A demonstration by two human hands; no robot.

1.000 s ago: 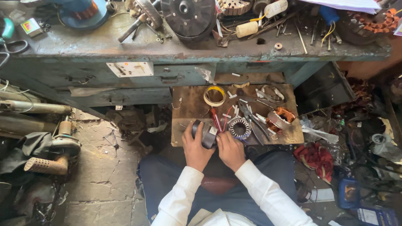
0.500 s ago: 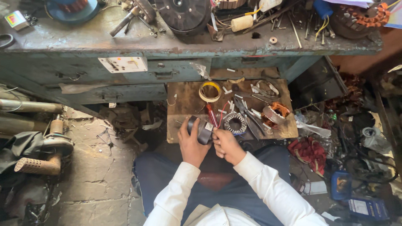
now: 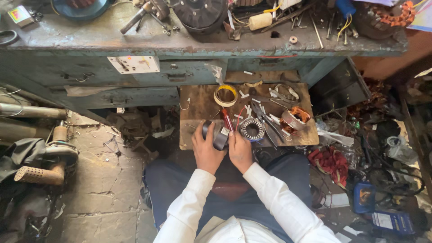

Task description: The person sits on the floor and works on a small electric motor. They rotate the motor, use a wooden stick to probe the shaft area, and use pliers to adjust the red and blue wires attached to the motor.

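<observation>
Fingers of both hands grip a dark motor housing (image 3: 215,133) over a cluttered wooden board (image 3: 198,105).

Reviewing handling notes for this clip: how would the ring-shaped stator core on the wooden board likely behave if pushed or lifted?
The stator core looks like stacked metal, so it is probably rigid and heavy for its size. It lies flat on the wooden board, so a push would likely slide it, not roll it. Loose tools crowd its right side and might snag it.
</observation>
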